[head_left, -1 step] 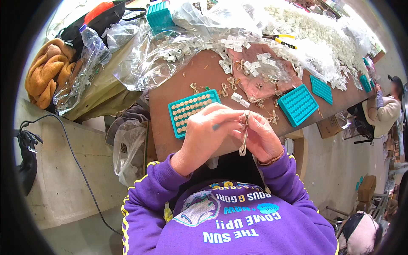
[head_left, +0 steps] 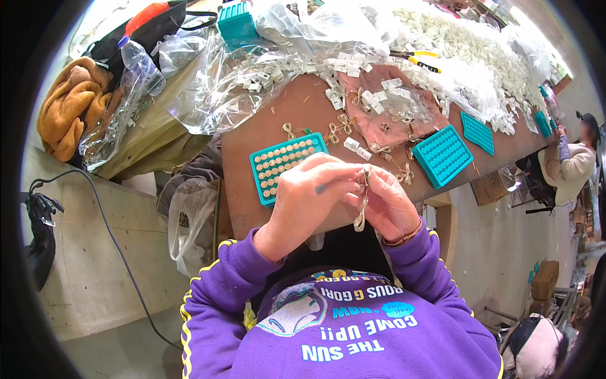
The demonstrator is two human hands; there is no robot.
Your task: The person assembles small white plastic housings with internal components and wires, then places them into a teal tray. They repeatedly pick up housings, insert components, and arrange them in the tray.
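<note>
My left hand and my right hand meet just above the table's near edge, both with fingers pinched together. Between them is a small bundle of thin, pale wire, its looped end hanging below the fingertips. What sits at the pinched upper end is too small and covered to make out. Beside my left hand, partly behind it, lies a teal tray with rows of small round discs. More wire bundles lie beyond my hands, near a couple of white plastic pieces.
To the right are a teal tray stack and another teal tray. A pink cloth, yellow-handled pliers and a heap of white pieces lie farther back. A bottle stands left; a person sits far right.
</note>
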